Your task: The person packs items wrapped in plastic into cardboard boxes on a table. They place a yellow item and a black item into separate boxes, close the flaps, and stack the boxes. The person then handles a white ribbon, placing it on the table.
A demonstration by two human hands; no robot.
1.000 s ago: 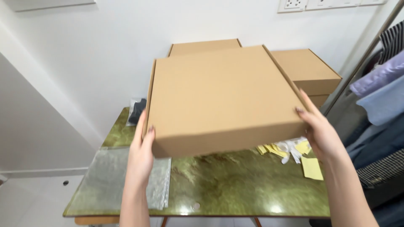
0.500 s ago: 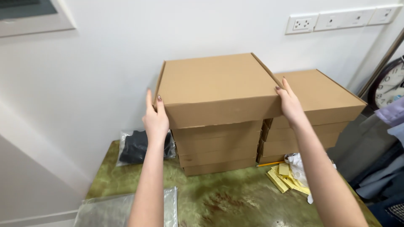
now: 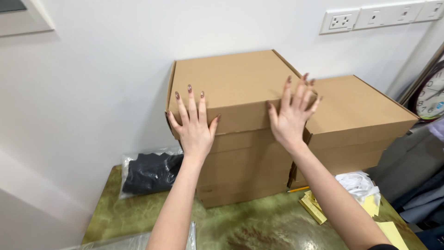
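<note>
A flat brown cardboard box point(image 3: 231, 83) lies on top of a stack of like boxes point(image 3: 245, 171) against the white wall. My left hand point(image 3: 194, 125) presses flat, fingers spread, on the top box's front face near its left corner. My right hand point(image 3: 291, 113) lies flat on the same front face near its right corner. Neither hand grips anything.
A second, lower stack of cardboard boxes point(image 3: 360, 120) stands to the right. A black garment in a clear bag point(image 3: 150, 171) lies left of the stack on the green marbled table point(image 3: 259, 227). Yellow cards point(image 3: 314, 206) and crumpled white plastic point(image 3: 358, 183) lie at right. A clock point(image 3: 430, 97) leans far right.
The box I carried over the table now rests on the stack. My hands have shifted from its sides to its front face, fingers spread flat.
</note>
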